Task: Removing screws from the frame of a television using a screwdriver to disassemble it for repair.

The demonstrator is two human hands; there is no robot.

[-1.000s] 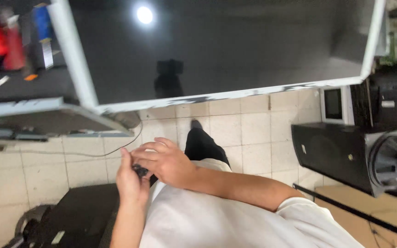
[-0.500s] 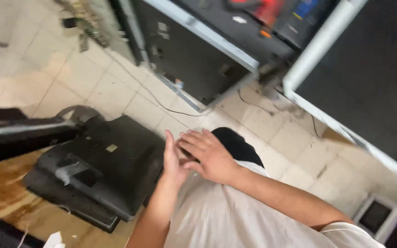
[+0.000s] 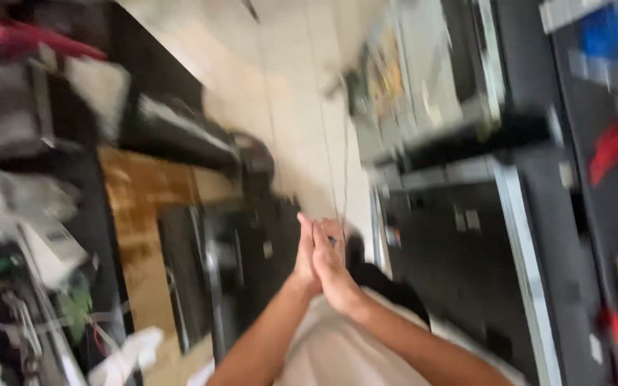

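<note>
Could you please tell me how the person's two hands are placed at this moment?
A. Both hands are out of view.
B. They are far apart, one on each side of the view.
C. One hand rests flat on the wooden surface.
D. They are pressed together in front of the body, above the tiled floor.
D: the left hand and right hand meet side by side at the centre of the view, with the pale tiled floor beyond them.

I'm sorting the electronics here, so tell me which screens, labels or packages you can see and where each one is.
Flat panel: right of the hands, large dark rectangle with a pale silver edge, lying flat.
Small pale stickers: on that panel's dark surface, squarish; too blurred to tell more.
No packages or signs can be made out.
</note>
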